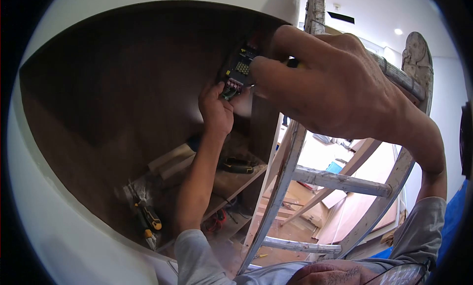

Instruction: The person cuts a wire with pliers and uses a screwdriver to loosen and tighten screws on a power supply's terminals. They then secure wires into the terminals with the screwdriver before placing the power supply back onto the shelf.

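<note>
A black power supply unit [238,71] with a row of screw terminals and a perforated patch is up against the dark brown panel. My left hand [217,108] pinches its lower end, near the terminals and some wires. In front of the unit's right side, my right hand [325,78] is closed. A small black-and-yellow bit of a tool handle [293,62] shows between its fingers; the rest is hidden. Below, a pair of pliers with black and yellow grips [148,216] lies inside the cabinet, and another black-and-yellow tool [237,165] rests on a ledge.
A worn ladder [340,180] stands close on the right. The dark cabinet panel [98,88] curves across the left. Wood strips [172,159] and red wire [215,221] lie low in the cabinet. Beyond the ladder, boards [364,206] cover part of the floor.
</note>
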Action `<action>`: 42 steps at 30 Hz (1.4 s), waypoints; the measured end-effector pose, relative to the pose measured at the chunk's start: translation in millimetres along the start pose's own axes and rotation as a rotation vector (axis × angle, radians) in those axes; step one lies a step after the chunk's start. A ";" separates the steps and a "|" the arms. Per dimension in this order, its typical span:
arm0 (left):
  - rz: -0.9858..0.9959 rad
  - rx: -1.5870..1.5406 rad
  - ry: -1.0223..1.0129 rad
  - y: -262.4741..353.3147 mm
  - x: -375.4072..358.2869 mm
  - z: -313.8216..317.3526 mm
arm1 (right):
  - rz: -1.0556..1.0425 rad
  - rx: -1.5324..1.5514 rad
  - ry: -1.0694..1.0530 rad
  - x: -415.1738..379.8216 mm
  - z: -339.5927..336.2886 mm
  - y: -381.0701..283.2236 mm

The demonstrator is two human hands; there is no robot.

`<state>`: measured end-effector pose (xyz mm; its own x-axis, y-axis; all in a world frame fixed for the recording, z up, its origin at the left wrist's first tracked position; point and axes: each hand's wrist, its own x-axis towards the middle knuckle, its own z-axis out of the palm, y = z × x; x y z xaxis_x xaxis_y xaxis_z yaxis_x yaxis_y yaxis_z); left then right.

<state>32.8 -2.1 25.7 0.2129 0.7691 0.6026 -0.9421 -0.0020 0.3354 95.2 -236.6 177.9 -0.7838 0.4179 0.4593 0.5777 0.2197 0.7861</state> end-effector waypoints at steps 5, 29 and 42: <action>-0.011 -0.059 0.150 -13.2 9.6 19.0 | -0.047 0.028 -0.016 -2.0 1.6 6.8; -0.079 0.482 0.214 -18.3 23.2 13.7 | -0.092 0.321 -0.300 35.4 -39.4 5.7; 0.024 0.460 0.188 -18.3 20.9 19.6 | -0.087 0.019 -0.138 9.4 -26.5 9.3</action>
<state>59.6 1.5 46.4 0.1018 0.8673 0.4873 -0.7250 -0.2707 0.6333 87.2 -253.9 200.5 -0.7930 0.5138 0.3274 0.5142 0.2762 0.8120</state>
